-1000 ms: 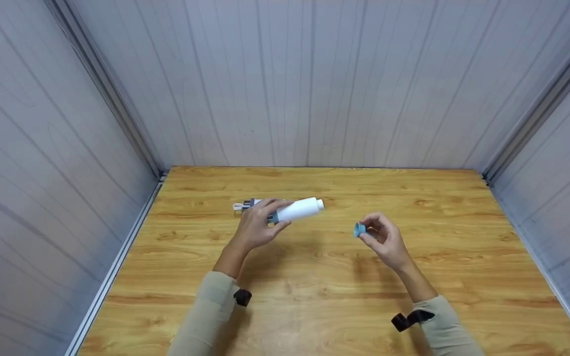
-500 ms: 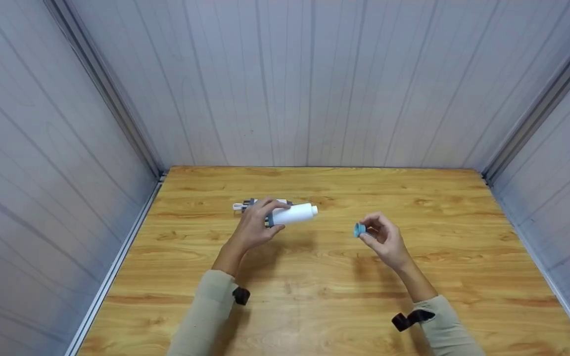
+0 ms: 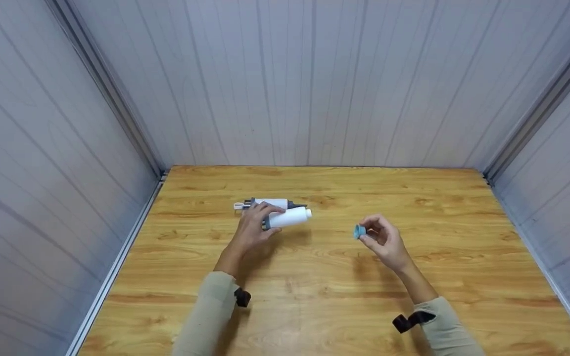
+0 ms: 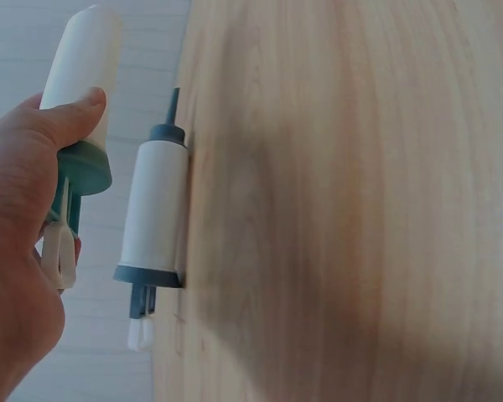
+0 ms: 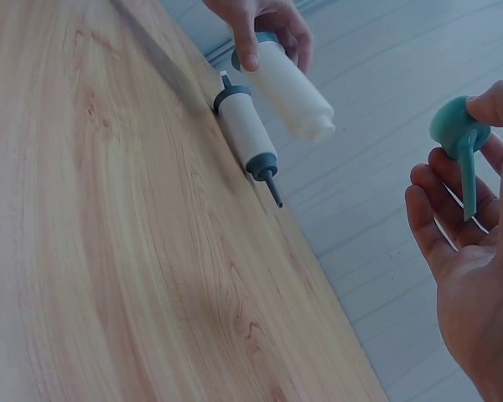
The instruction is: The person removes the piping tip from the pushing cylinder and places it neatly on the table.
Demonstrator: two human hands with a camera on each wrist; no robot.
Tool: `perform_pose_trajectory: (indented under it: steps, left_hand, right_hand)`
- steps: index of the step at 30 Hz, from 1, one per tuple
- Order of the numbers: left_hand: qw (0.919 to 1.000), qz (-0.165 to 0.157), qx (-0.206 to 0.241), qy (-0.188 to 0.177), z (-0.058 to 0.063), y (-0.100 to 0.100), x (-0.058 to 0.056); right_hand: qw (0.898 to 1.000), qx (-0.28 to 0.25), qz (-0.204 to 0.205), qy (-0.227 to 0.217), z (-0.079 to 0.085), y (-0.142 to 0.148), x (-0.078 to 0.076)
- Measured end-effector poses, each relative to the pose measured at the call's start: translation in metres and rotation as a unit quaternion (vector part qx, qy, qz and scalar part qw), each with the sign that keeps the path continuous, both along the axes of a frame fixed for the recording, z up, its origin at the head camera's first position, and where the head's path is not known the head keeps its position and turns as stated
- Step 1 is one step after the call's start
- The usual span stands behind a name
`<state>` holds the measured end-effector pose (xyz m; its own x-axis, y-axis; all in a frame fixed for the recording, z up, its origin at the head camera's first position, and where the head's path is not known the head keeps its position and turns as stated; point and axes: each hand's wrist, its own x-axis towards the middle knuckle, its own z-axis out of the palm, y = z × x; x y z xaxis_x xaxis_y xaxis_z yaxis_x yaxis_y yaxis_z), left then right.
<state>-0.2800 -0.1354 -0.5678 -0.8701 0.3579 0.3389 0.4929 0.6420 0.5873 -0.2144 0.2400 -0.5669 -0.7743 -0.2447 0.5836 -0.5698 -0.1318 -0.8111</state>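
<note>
My left hand [image 3: 251,226] grips a white hand pump [image 3: 290,217] around its green collar end, its thumb along the barrel in the left wrist view. The pump's bare white neck points right, and a pale loop handle [image 4: 60,255] shows at its other end. In my right hand [image 3: 386,243], thumb and fingers pinch a small green nozzle cap [image 5: 454,126], whose thin spout hangs toward the palm in the right wrist view. Behind the left hand, a second white hand pump [image 3: 272,203] with dark grey collar and tapered nozzle [image 5: 270,184] lies on the table.
The wood-grain table [image 3: 305,296] is enclosed by pale panel walls [image 3: 285,89] at the back and both sides. A metal rail [image 3: 117,267] runs along the table's left edge. Black wrist cameras sit on both cuffs.
My left hand has drawn the pump slightly left and toward me, uncovering the second pump's barrel and nozzle. My right hand with the nozzle cap has hardly moved.
</note>
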Motion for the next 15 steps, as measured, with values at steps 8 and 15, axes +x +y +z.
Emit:
perform_pose_trajectory:
  steps: [8, 15]
  left_hand:
    - [0.9991, 0.010, -0.016, -0.039, -0.014, -0.004, 0.006]
    - [0.9979, -0.009, -0.032, -0.055, -0.021, -0.003, 0.006]
  right_hand:
    - [1.000, -0.007, 0.010, -0.009, -0.001, -0.001, -0.001]
    - [1.000, -0.008, 0.011, -0.010, -0.003, 0.000, -0.002]
